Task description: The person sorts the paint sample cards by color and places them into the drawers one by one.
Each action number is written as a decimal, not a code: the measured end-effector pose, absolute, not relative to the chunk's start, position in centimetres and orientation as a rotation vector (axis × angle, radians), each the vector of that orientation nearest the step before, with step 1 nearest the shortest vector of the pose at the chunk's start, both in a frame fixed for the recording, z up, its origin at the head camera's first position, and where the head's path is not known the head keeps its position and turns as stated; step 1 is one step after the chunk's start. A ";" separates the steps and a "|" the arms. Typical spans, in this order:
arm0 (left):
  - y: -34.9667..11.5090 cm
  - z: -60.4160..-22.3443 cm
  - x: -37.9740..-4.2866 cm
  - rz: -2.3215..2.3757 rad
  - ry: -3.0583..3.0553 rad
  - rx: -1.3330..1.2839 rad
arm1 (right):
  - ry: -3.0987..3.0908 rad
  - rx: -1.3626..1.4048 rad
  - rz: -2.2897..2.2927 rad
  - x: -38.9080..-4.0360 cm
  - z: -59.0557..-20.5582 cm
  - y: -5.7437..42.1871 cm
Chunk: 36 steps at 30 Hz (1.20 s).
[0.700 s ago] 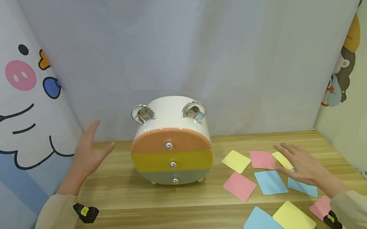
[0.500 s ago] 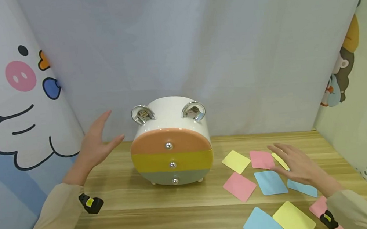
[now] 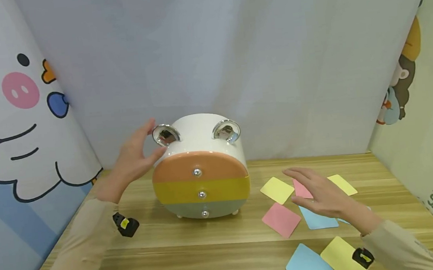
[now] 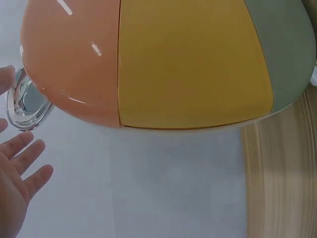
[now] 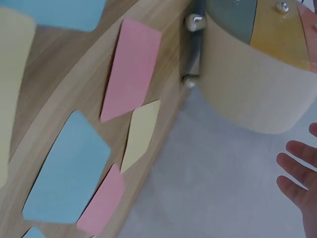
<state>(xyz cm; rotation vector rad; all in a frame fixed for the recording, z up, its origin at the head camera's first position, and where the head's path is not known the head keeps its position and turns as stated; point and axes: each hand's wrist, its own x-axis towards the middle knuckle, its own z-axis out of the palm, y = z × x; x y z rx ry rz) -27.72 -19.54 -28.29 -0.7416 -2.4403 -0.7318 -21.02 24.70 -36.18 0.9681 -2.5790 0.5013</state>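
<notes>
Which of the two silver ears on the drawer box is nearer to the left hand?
The left silver ear, close beside the left hand; the right silver ear stands farther off, across the white top.

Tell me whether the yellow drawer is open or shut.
Shut: the yellow drawer sits flush between the orange drawer and the grey-green drawer.

I see 2 long beige sleeves (image 3: 79, 241) and 2 small black wrist devices (image 3: 131, 229), each bearing 1 yellow patch (image 3: 124, 223).
</notes>
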 end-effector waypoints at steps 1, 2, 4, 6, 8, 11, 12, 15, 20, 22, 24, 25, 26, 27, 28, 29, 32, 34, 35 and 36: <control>-19.5 -28.4 -27.8 -0.735 -2.448 -0.737 | -2.549 0.987 0.523 -21.0 -36.0 24.1; -19.4 -28.4 -27.9 -0.738 -2.460 -0.729 | -2.517 1.005 0.545 -21.0 -35.8 23.6; -19.3 -28.4 -27.9 -0.741 -2.486 -0.718 | -2.431 1.050 0.595 -21.0 -35.5 22.4; -19.2 -28.5 -28.0 -0.741 -2.509 -0.706 | -2.329 1.102 0.649 -21.2 -35.2 21.2; -19.1 -28.5 -28.0 -0.739 -2.520 -0.701 | -2.221 1.158 0.707 -21.5 -35.0 20.0; -19.0 -28.5 -28.0 -0.732 -2.522 -0.707 | -2.117 1.215 0.802 -21.8 -34.9 18.2; -18.9 -28.5 -28.0 -0.729 -2.522 -0.710 | -2.099 1.228 0.835 -21.9 -34.9 17.6; -18.9 -28.5 -28.0 -0.725 -2.522 -0.714 | -2.093 1.227 0.910 -22.0 -34.8 15.9; -18.9 -28.6 -28.1 -0.715 -2.518 -0.712 | -2.108 1.188 0.973 -22.0 -34.8 13.4; -18.9 -28.6 -28.1 -0.712 -2.514 -0.713 | -2.105 1.169 1.000 -22.2 -34.8 12.4; -18.9 -28.6 -28.1 -0.711 -2.510 -0.715 | -2.096 1.148 1.029 -22.4 -35.0 11.5; -18.9 -28.6 -28.1 -0.711 -2.508 -0.714 | -2.088 1.136 1.043 -22.4 -35.0 11.0; -18.9 -28.6 -28.1 -0.710 -2.506 -0.715 | -2.079 1.124 1.057 -22.5 -35.0 10.5; -18.9 -28.6 -28.1 -0.710 -2.504 -0.714 | -2.060 1.117 1.068 -22.7 -35.1 10.1; -18.9 -28.6 -28.1 -0.710 -2.503 -0.713 | -2.045 1.104 1.080 -22.7 -35.1 9.7; -18.9 -28.6 -28.1 -0.711 -2.500 -0.713 | -2.030 1.092 1.093 -22.8 -35.1 9.3; -18.8 -28.6 -28.1 -0.716 -2.491 -0.714 | -1.988 1.053 1.149 -22.9 -35.1 8.1; -18.8 -28.6 -28.1 -0.717 -2.483 -0.718 | -1.972 1.025 1.198 -22.9 -35.0 7.3; -18.8 -28.7 -28.2 -0.717 -2.479 -0.720 | -1.969 1.009 1.216 -22.9 -35.0 6.9; -18.8 -28.7 -28.1 -0.716 -2.477 -0.720 | -1.968 0.994 1.231 -22.8 -34.9 6.6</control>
